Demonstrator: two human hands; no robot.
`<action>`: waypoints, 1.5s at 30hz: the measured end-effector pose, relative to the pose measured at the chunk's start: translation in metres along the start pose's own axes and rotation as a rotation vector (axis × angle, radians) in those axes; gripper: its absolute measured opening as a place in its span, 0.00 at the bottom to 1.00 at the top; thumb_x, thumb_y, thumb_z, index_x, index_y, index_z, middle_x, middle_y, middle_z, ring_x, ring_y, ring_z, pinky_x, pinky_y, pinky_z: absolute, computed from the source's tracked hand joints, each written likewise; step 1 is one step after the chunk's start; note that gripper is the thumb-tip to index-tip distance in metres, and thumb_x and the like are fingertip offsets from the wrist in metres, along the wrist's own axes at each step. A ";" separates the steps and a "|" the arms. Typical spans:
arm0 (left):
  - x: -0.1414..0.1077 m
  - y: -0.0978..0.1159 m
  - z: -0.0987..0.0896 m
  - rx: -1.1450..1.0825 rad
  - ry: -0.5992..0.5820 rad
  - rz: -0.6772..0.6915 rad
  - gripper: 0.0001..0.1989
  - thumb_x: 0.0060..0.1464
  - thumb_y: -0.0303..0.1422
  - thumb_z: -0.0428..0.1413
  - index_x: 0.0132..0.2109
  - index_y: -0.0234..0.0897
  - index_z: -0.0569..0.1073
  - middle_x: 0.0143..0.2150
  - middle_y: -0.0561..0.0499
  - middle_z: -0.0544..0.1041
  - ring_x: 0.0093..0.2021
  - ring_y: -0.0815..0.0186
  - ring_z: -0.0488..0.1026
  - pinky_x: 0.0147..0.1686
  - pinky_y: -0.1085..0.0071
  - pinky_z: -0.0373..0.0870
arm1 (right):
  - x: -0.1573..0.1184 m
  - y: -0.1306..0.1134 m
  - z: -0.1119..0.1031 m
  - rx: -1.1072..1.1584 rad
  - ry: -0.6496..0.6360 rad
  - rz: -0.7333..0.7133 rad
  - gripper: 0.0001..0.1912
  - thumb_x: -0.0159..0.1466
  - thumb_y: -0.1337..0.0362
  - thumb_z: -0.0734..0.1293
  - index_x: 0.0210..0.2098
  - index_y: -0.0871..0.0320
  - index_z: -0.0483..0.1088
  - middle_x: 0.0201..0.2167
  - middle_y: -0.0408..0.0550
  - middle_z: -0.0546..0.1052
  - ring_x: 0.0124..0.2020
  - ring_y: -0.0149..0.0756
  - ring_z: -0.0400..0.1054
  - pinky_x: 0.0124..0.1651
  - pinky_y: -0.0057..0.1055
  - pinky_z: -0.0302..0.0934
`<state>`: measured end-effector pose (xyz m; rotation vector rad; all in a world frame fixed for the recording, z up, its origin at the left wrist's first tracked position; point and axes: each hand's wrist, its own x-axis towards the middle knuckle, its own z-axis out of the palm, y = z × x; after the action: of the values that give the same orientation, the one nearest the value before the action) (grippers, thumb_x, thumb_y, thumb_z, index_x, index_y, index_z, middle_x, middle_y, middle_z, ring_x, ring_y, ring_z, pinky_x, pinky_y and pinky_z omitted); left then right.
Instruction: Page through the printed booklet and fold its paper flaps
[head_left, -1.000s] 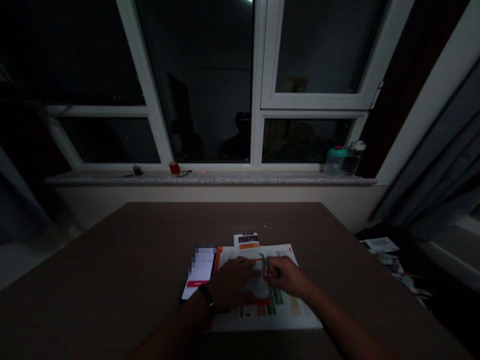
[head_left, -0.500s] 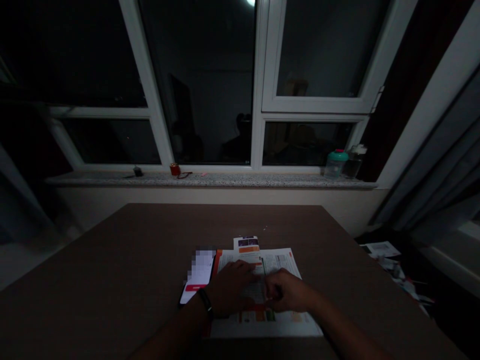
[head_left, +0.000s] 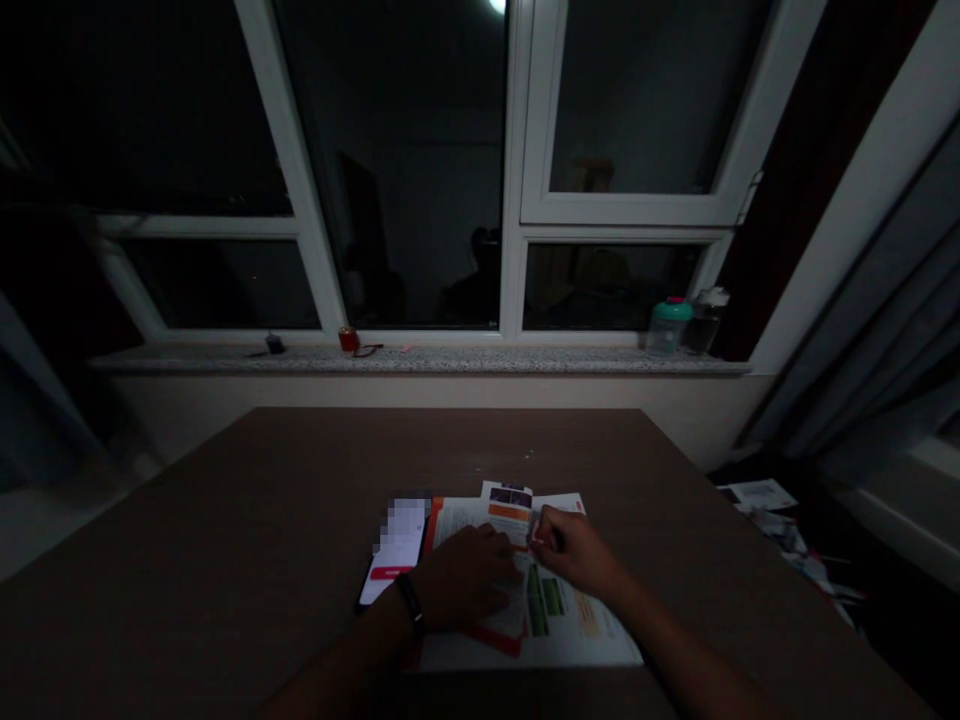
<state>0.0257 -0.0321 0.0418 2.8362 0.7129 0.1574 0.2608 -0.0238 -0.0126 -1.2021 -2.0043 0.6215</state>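
Note:
A printed booklet point(head_left: 592, 640) with coloured pictures lies on the table in front of me. On top of it rests a narrower printed sheet point(head_left: 508, 512), slightly tilted, its top poking past the booklet's far edge. My left hand point(head_left: 469, 575), wearing a dark wristband point(head_left: 410, 605), lies over this sheet with fingers stretched out and covers its middle. At the sheet's right edge is my right hand point(head_left: 574, 548), its fingers closed in a pinch. A small reddish bit shows at the fingertips, too dark to name. Left of the booklet lies a lit phone point(head_left: 400, 550).
The brown table point(head_left: 300, 480) reaches to a wall under a stone windowsill point(head_left: 450, 358). On the sill stand a teal-lidded bottle point(head_left: 667, 328), a clear bottle point(head_left: 705, 322) and a small red object point(head_left: 349, 340). Papers point(head_left: 787, 545) are piled beyond the table's right edge.
The narrow sheet has shifted and tilted, its top going right and its lower end left, showing green pictures on the booklet. My right hand has moved away from me; my left stays nearly in place.

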 end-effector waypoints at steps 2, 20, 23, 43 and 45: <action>0.000 0.000 -0.001 0.017 -0.007 0.013 0.14 0.55 0.33 0.62 0.48 0.45 0.71 0.52 0.52 0.71 0.52 0.58 0.66 0.51 0.63 0.63 | -0.002 -0.002 0.002 0.003 -0.031 -0.020 0.09 0.55 0.71 0.66 0.25 0.56 0.60 0.21 0.37 0.66 0.23 0.28 0.60 0.26 0.22 0.49; 0.001 0.000 -0.002 -0.011 -0.014 -0.006 0.09 0.55 0.32 0.62 0.44 0.44 0.75 0.51 0.50 0.71 0.51 0.58 0.67 0.50 0.64 0.66 | 0.013 -0.002 0.009 -0.109 -0.027 -0.228 0.09 0.59 0.75 0.61 0.26 0.56 0.62 0.26 0.41 0.68 0.30 0.32 0.63 0.34 0.25 0.54; -0.001 -0.001 -0.002 -0.079 0.003 -0.002 0.12 0.53 0.31 0.63 0.45 0.45 0.74 0.58 0.51 0.67 0.57 0.57 0.65 0.55 0.61 0.63 | 0.010 -0.001 0.008 -0.096 -0.013 -0.198 0.08 0.58 0.75 0.62 0.27 0.56 0.63 0.26 0.40 0.68 0.29 0.31 0.63 0.33 0.25 0.54; -0.002 -0.003 0.003 -0.068 0.052 0.018 0.16 0.54 0.31 0.62 0.50 0.44 0.71 0.58 0.51 0.69 0.57 0.57 0.65 0.56 0.61 0.62 | 0.015 0.003 0.004 -0.157 0.092 -0.097 0.07 0.61 0.69 0.62 0.27 0.57 0.62 0.26 0.41 0.69 0.28 0.31 0.63 0.32 0.25 0.52; -0.001 -0.004 0.006 -0.055 0.070 0.006 0.22 0.56 0.32 0.61 0.56 0.44 0.68 0.57 0.50 0.70 0.56 0.57 0.66 0.55 0.61 0.62 | 0.012 0.005 0.003 -0.124 0.118 -0.069 0.07 0.62 0.68 0.63 0.27 0.57 0.61 0.24 0.40 0.68 0.26 0.30 0.62 0.30 0.25 0.52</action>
<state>0.0243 -0.0301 0.0352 2.7930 0.7033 0.2746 0.2573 -0.0110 -0.0146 -1.2080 -1.9995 0.3883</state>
